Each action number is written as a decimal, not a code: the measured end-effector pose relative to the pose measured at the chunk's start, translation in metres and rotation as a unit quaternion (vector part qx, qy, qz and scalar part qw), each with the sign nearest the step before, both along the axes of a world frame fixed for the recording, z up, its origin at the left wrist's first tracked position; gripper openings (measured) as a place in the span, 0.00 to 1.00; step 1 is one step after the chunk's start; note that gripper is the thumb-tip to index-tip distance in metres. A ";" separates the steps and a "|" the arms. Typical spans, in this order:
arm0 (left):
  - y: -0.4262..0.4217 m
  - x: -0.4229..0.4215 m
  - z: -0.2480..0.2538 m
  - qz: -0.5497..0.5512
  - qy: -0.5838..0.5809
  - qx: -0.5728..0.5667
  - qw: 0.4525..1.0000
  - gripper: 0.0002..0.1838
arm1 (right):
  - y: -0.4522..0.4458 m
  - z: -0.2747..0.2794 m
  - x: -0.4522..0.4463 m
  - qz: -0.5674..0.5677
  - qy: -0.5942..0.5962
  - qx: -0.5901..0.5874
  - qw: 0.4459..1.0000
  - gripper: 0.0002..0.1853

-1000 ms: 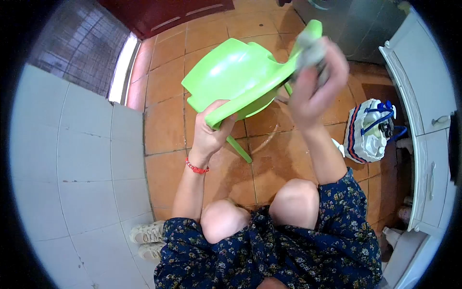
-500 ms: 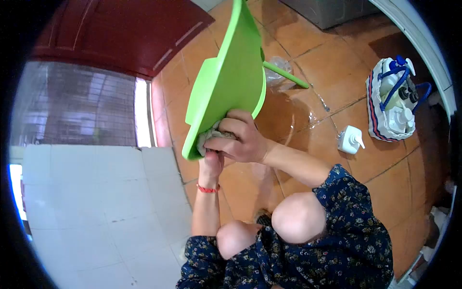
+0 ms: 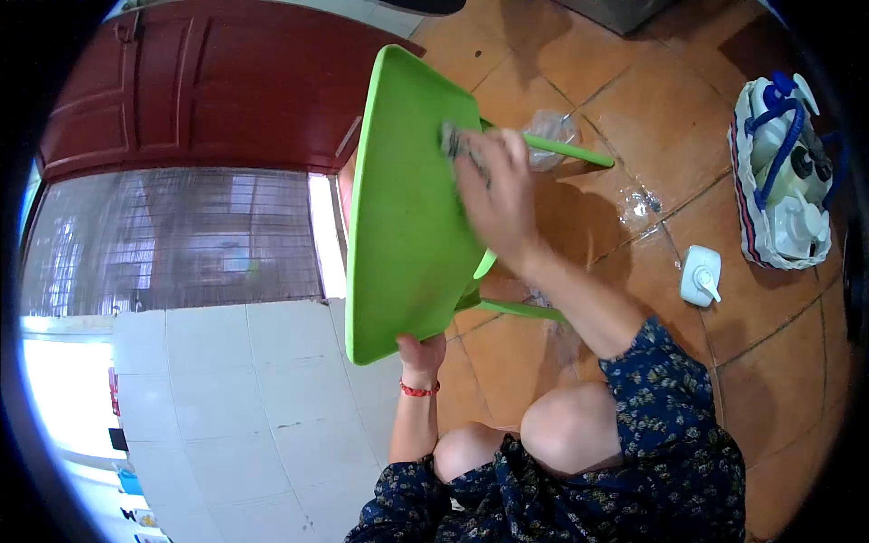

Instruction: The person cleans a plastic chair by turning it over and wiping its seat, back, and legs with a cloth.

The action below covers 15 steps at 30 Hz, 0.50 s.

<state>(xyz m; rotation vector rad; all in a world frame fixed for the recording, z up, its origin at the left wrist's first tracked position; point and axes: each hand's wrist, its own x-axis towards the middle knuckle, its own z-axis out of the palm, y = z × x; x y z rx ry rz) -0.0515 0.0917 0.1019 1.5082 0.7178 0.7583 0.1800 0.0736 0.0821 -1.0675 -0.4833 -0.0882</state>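
A light green plastic chair (image 3: 407, 217) is tilted up before me, its broad flat panel facing left and its legs pointing right. My left hand (image 3: 422, 355), with a red bracelet at the wrist, grips the panel's lower edge, thumb on the near face. Against the upper right part of the panel, my right hand (image 3: 498, 190) presses a greyish cloth (image 3: 450, 140); the hand is blurred and covers most of the cloth.
A white pump bottle (image 3: 701, 276) stands on the orange tiled floor (image 3: 769, 339). Right of it is a striped basket (image 3: 748, 204) holding several bottles. Clear plastic (image 3: 550, 136) and water lie by the chair legs. A white tiled wall (image 3: 226, 398) and red door (image 3: 262, 81) are left.
The chair has turned so its panel faces me more fully. My right hand has moved with the cloth from the lower edge to the upper right, away from my left hand. The view has shifted left.
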 end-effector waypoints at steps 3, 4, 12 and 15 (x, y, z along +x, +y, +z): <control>0.001 -0.003 -0.003 0.009 -0.013 0.020 1.000 0.48 | -0.032 0.021 -0.037 0.022 -0.110 0.055 0.992 0.16; -0.004 0.003 -0.001 0.024 -0.025 0.028 0.999 0.48 | -0.031 0.026 -0.044 0.017 -0.151 0.080 0.985 0.16; -0.002 -0.002 0.001 0.006 0.005 0.031 1.000 0.47 | 0.023 0.026 0.033 0.035 -0.013 0.004 0.999 0.12; -0.001 0.005 -0.001 0.002 -0.012 0.032 0.999 0.47 | -0.007 0.034 -0.007 -0.011 -0.064 0.030 0.997 0.13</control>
